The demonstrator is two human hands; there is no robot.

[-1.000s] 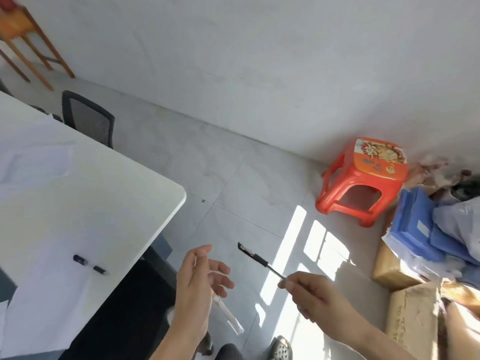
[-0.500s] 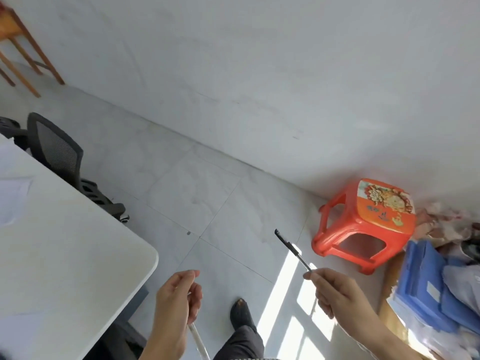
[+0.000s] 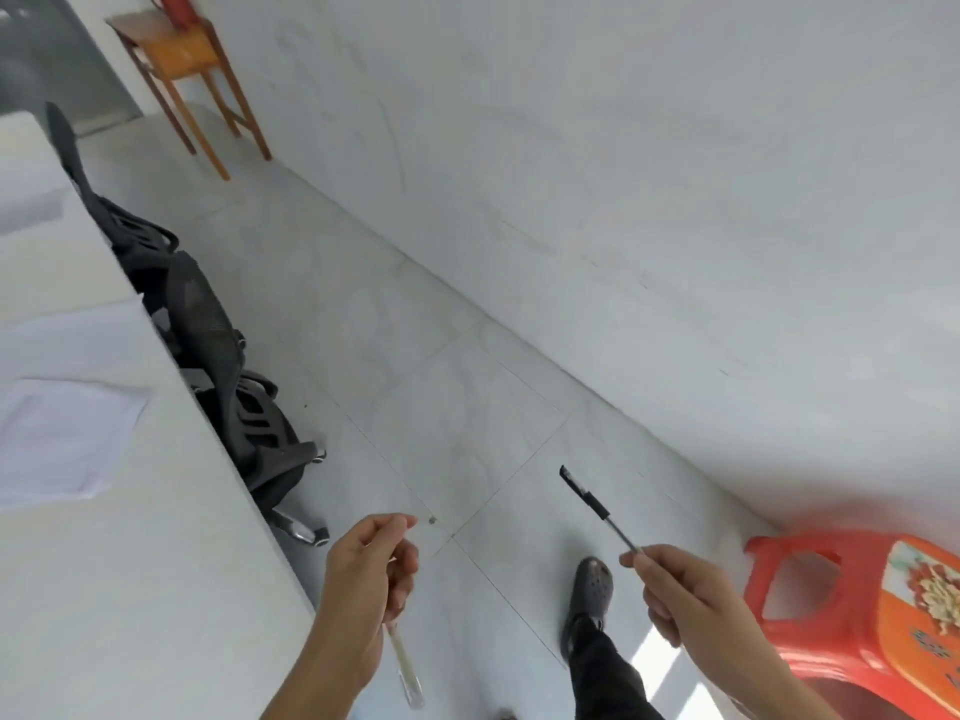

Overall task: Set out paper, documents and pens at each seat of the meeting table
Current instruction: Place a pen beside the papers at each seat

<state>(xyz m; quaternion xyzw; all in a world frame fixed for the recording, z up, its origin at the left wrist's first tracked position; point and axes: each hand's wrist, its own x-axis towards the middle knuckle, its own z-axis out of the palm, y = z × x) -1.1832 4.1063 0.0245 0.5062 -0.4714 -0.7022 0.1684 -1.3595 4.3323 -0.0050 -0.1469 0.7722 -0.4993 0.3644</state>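
My right hand pinches a black-capped pen that points up and to the left over the floor. My left hand grips a clear-barrelled pen whose end hangs down below the palm. The white meeting table runs along the left. White paper sheets lie on it near its edge, and another sheet lies farther back. Both hands are to the right of the table, above the tiled floor.
Two black mesh office chairs are pushed against the table's right side. A red plastic stool stands at the lower right by the wall. A wooden side table stands at the far end. My foot in a dark shoe is on the floor.
The view has swung left along the table, bringing the chairs, the papers and the wooden side table into sight. The stool has shifted to the right edge. Both hands still hold their pens.
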